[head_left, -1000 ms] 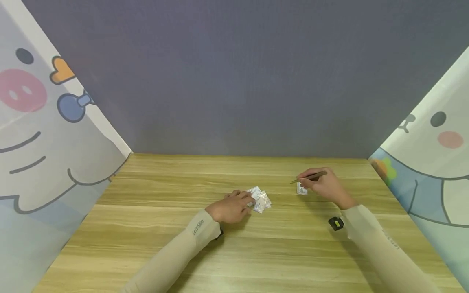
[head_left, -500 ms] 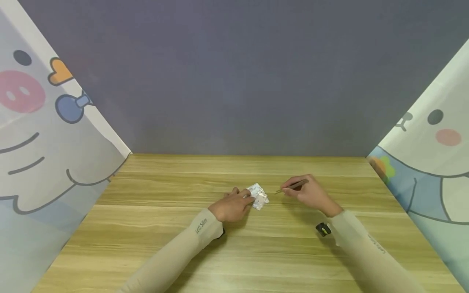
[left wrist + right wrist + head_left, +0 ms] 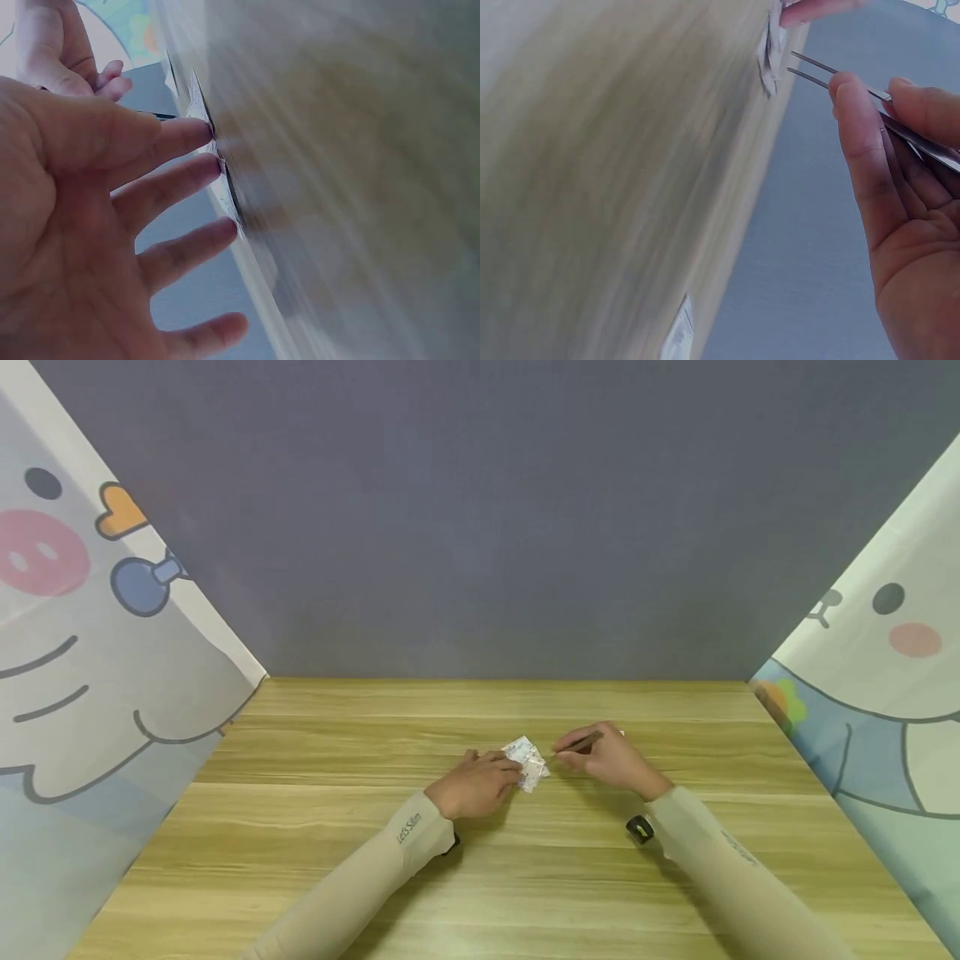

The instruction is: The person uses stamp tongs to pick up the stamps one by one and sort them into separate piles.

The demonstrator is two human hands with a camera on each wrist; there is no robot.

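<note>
My left hand (image 3: 477, 787) rests with spread, fairly straight fingers on the near-left side of a small overlapping pile of white printed paper pieces (image 3: 528, 764). In the left wrist view, several fingertips (image 3: 225, 227) touch the papers (image 3: 196, 105). My right hand (image 3: 611, 762) pinches metal tweezers (image 3: 922, 141) between thumb and fingers. Their two tips stand slightly apart, right at the pile's right edge, with nothing between them. Another white paper piece (image 3: 679, 336) lies apart on the table, mostly hidden behind the right hand in the head view.
The wood-grain table (image 3: 375, 727) ends at a grey wall (image 3: 480, 527) at the back. Cartoon-printed panels (image 3: 67, 693) stand at both sides. A small black device (image 3: 640, 829) sits by the right wrist.
My right hand has moved left with the tweezers, from above the separate paper piece to the pile's right edge. The left hand stays on the pile.
</note>
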